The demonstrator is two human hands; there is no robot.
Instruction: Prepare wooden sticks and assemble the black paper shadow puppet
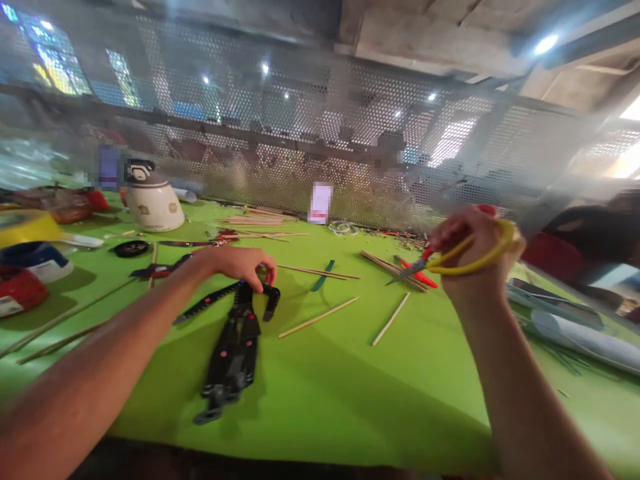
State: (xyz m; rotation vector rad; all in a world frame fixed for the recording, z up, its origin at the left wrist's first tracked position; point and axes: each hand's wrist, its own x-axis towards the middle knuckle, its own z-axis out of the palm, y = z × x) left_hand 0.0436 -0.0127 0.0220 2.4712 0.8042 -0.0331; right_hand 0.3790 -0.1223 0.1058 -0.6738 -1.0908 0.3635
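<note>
A black jointed figure (233, 350) with small pink dots lies on the green table, its arms spread. My left hand (250, 265) is at its top end, fingers curled down and closed on the figure by the shoulder. On the right, raised above the table, my right hand (470, 243) is wrapped round scissors (463, 261) with big yellow handle loops. Their blades point down and left, over a bundle of thin sticks (387, 267) and a red-handled tool (425, 279). Single sticks (320, 317) lie between my hands.
A white spray bottle (153, 203) stands at the back left, with a yellow tape roll (27, 228) nearer the edge. A black disc (131, 249) and more sticks (260, 219) lie beyond my left arm. Rolled material (585, 337) lies at the right. A perforated screen (300, 127) rises behind.
</note>
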